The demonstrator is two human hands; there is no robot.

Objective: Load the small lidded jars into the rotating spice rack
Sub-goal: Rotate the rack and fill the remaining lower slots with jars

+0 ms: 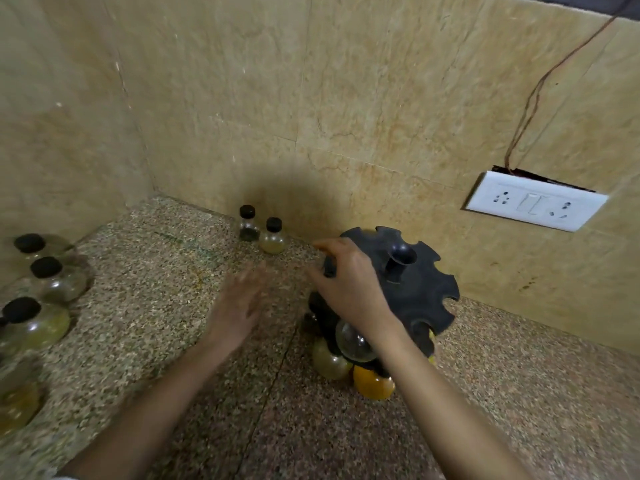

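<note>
While two small jars with black lids (262,231) are standing at the far wall, one holding something dark and the other a pale yellow-green fill, the speckled stone counter (156,282) between them and the hands is lying bare. Along the left edge, a row of round-bellied glass jars (41,299) is sitting with black caps, some showing yellowish contents. The black spice rack (412,282), a notched plastic disc with a central flared post, is standing to the right, near the wall. Below its rim, three round jars are hanging: a clear one (353,342), a greenish one (329,362) and an orange-filled one (372,384). The right hand (349,285) is curling over the rack's left edge, fingers closing on something dark there; what exactly, I cannot tell. The left hand (239,306) is hovering open and blurred over the counter, gripping nothing. A white socket plate (535,200) is sitting on the beige tiled wall.
</note>
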